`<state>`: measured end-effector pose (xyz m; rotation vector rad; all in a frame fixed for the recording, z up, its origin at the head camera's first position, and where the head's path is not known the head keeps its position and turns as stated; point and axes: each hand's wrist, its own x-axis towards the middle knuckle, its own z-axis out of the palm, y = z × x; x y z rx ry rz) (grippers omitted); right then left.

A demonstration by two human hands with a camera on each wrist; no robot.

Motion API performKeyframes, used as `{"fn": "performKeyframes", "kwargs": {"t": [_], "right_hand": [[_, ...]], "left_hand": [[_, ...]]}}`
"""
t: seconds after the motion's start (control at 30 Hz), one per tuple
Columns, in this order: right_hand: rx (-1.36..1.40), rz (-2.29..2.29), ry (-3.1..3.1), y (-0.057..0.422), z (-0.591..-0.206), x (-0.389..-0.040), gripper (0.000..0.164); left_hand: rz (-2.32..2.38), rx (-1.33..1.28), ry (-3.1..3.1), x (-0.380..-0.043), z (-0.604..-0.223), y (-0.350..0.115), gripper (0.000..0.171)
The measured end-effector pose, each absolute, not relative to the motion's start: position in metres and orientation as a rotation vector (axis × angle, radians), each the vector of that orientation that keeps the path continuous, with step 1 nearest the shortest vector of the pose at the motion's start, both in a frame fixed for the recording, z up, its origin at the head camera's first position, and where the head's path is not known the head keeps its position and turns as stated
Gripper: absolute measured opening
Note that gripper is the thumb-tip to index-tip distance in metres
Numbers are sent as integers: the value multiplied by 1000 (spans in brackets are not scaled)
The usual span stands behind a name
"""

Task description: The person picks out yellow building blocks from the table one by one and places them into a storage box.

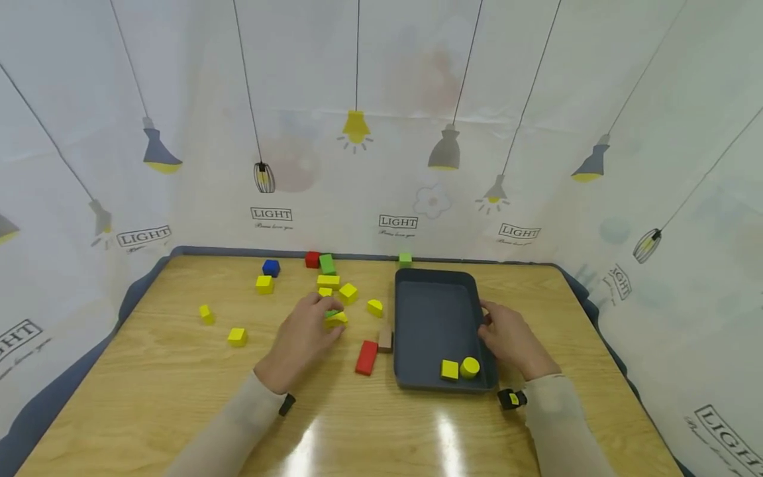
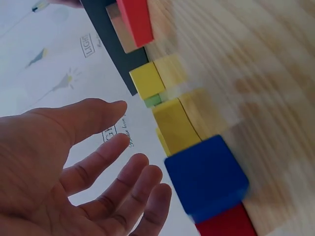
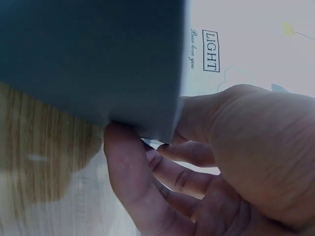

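My left hand (image 1: pixel 301 334) hovers over the loose blocks, fingers apart and nothing between them. Close to its fingertips is a yellow block (image 1: pixel 337 320), with a bit of green beside it. From the left wrist, a yellow block with a curved side (image 2: pixel 174 123) and a blue cube (image 2: pixel 206 177) appear past the fingers. On the other side, my right hand (image 1: pixel 512 338) grips the right wall of a dark grey tray (image 1: pixel 432 324); its thumb and fingers (image 3: pixel 130 167) close on the edge. Inside the tray's near end are a yellow cube (image 1: pixel 450 370) and a yellow cylinder (image 1: pixel 469 368).
Left of the tray lie a red block (image 1: pixel 366 358), a brown block (image 1: pixel 385 340) and a yellow half-round block (image 1: pixel 375 307). Several yellow blocks are scattered farther left. A red cube (image 1: pixel 312 259) and green blocks (image 1: pixel 405 260) sit by the table's back edge, before a hanging cloth.
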<state>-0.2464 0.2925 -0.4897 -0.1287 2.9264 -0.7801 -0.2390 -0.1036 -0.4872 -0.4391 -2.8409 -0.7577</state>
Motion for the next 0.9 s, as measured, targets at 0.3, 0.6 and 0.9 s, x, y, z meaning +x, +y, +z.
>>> {"fn": "performKeyframes", "kwargs": {"t": [0.3, 0.6, 0.9], "right_hand": [[-90, -794, 2904, 290, -491, -246, 59], [-118, -781, 2930, 293, -491, -246, 60], [-100, -790, 2921, 292, -487, -244, 58]], "left_hand": [[-764, -324, -2962, -243, -491, -115, 33], [-753, -369, -2939, -247, -494, -117, 30], [-741, -412, -2925, -248, -496, -117, 22]]}}
